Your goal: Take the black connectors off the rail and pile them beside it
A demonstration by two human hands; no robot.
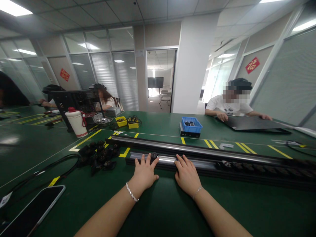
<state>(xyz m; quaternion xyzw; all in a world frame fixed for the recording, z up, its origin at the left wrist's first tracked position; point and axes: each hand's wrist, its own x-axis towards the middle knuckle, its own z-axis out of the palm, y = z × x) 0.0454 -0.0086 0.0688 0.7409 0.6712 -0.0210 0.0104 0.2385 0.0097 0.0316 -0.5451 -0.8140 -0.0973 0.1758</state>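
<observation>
**Meanwhile, Two Hands Rest on a Long Rail**

Side by side, a worker's left hand (144, 172) and right hand (187, 174) lie palm down on a green counter (158, 210), fingers (142, 160) spread and released, grasping nothing. Their tips touch the near edge of a long metal rail (197, 154) that runs across the counter from 9 o'clock toward 3 o'clock, just beyond the hands at 12 o'clock. A small black fitting (154, 155) sits on the rail at the left hand's fingertips. A beaded bracelet (131, 192) circles the left wrist and a thin chain (197, 192) the right.

At 10 o'clock from the left hand lies a heap of small black parts (100, 154), with a black cable (44, 171) looping away toward 9 o'clock. A dark-screened phone (32, 212) lies flat at 8 o'clock, near the counter's edge. Farther off at 11 o'clock stand a white jug with a red cap (76, 122) and two yellow bins (127, 122); a blue tray (192, 125) sits at 12 o'clock beyond the rail. At 1 o'clock a seated person in a white shirt (228, 107) rests both hands on a dark flat panel (251, 124). Two more people (103, 98) sit at 11 o'clock behind a black open-framed case (71, 102).
</observation>
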